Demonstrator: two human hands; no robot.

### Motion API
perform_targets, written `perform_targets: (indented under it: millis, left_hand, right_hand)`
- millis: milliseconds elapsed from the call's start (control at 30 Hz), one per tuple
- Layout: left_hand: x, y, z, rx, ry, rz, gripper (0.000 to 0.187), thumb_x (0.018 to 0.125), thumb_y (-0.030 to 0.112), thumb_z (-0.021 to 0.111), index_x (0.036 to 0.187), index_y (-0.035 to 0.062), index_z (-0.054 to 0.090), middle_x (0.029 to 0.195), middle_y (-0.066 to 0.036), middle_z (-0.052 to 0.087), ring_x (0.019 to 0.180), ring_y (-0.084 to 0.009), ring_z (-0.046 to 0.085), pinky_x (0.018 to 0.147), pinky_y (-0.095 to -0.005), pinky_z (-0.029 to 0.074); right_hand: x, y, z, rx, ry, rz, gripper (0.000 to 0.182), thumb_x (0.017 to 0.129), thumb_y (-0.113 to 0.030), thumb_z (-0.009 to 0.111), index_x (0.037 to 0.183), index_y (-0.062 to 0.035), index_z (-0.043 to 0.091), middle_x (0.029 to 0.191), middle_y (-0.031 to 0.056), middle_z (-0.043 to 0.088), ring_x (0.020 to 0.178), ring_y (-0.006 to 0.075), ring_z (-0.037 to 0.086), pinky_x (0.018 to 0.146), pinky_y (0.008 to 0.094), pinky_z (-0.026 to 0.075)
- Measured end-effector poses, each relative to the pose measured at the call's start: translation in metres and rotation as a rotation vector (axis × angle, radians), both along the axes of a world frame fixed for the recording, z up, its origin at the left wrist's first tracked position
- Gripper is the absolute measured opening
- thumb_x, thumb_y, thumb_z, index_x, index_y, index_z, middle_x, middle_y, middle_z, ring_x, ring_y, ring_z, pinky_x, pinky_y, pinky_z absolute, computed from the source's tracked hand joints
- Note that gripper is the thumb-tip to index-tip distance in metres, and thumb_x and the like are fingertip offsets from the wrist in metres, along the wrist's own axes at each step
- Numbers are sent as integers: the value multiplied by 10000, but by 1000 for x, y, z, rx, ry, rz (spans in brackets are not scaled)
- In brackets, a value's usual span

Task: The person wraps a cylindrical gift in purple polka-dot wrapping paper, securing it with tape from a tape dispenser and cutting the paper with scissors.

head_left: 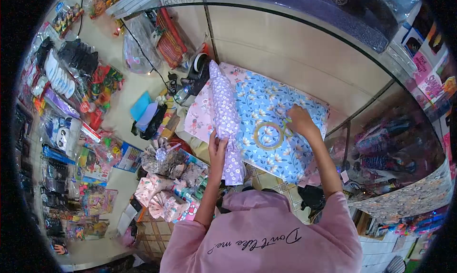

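A long package in lilac flower-print paper (224,102) lies lengthwise, gathered at a narrow neck near its lower end. My left hand (217,148) is closed on it at this neck, with the loose paper end flaring out below. My right hand (301,120) is curled over the blue flowered paper sheet (259,99). By its fingers shows a small yellow-green loop (287,130); the hand hides what it belongs to. A large roll of clear yellowish tape (257,136) lies flat on the blue sheet, just left of my right hand.
Pink flowered paper (197,116) lies under the blue sheet. Left of my arm are wrapped gifts with fan-shaped bows (166,204). A black tape dispenser (196,80) stands behind the package. Glass panels (295,49) border the far side, and bagged goods (78,59) cover the left.
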State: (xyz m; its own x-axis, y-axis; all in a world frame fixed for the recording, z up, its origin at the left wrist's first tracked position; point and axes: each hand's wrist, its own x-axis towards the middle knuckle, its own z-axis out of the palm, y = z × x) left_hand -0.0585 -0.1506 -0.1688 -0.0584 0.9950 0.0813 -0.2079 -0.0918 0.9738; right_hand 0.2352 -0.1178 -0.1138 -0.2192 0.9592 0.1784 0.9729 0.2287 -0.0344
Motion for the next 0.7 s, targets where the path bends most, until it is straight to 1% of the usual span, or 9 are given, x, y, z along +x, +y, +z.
perform_targets:
  millis: [67, 133, 200, 300, 400, 433, 500, 600, 700]
  left_hand:
    - [2, -1, -2, 10, 9, 7, 482, 868, 126, 533, 1297, -31, 379, 1048, -85, 540, 904, -129, 512, 799, -250, 415]
    - [5, -2, -8, 20, -2, 7, 499, 862, 187, 546, 1292, -20, 400, 1058, -98, 547, 938, -161, 510, 848, -285, 400]
    - [9, -4, -2, 26, 12, 23, 504, 864, 178, 547, 1301, -15, 389, 1063, -93, 540, 933, -153, 508, 842, -275, 401]
    - [12, -3, -3, 11, 25, 39, 514, 862, 166, 552, 1311, -12, 376, 1080, -91, 530, 930, -143, 506, 829, -263, 405]
    - [12, -3, -6, -53, 35, 26, 518, 880, 150, 534, 1329, -23, 344, 1160, -114, 498, 1002, -160, 495, 873, -274, 394]
    - [12, -4, -6, -82, 38, 19, 517, 889, 144, 525, 1337, -28, 330, 1196, -126, 484, 1037, -170, 490, 897, -281, 388]
    - [13, -5, -6, -85, 34, 4, 509, 890, 135, 519, 1334, -32, 334, 1185, -123, 493, 1028, -162, 494, 888, -273, 393]
    - [14, -1, -11, -89, 15, -19, 495, 889, 115, 508, 1329, -37, 340, 1164, -113, 511, 1013, -148, 500, 876, -262, 400]
    - [17, -3, -8, -69, -6, -28, 494, 884, 118, 502, 1321, -52, 348, 1145, -104, 518, 968, -139, 503, 846, -254, 411]
  right_hand:
    - [-23, 0, 10, 5, 504, 135, 252, 770, -202, 682, 944, -21, 658, 869, 147, 630, 761, 258, 621, 672, 343, 482]
    - [-59, -17, 31, -387, 974, 151, 230, 833, -195, 645, 945, 5, 659, 826, 91, 643, 729, 146, 607, 642, 280, 470]
    - [-80, -24, 14, -497, 1058, 269, 230, 853, -187, 636, 950, 20, 653, 811, 48, 649, 730, 75, 583, 647, 229, 468]
    - [-102, -28, -9, -534, 1313, 278, 221, 834, -166, 660, 951, 22, 652, 812, 49, 656, 728, 84, 600, 673, 221, 481]
    - [-105, -23, -24, -604, 1413, 222, 215, 826, -155, 668, 947, 22, 649, 836, 46, 659, 738, 77, 601, 689, 211, 487]
    - [-106, -23, -29, -569, 1435, 215, 216, 826, -170, 666, 934, 16, 653, 819, 47, 659, 729, 76, 602, 672, 215, 485]
    - [-106, -23, -36, -501, 1472, 202, 222, 826, -200, 664, 907, 6, 661, 785, 47, 659, 712, 73, 604, 639, 222, 480]
    - [-106, -24, -43, -447, 1430, 117, 196, 824, -185, 658, 877, 4, 661, 755, 37, 655, 680, 69, 598, 617, 227, 475]
    - [-112, -26, -41, -335, 1242, 36, 184, 799, -192, 670, 836, -12, 659, 703, 55, 648, 613, 92, 598, 572, 245, 462]
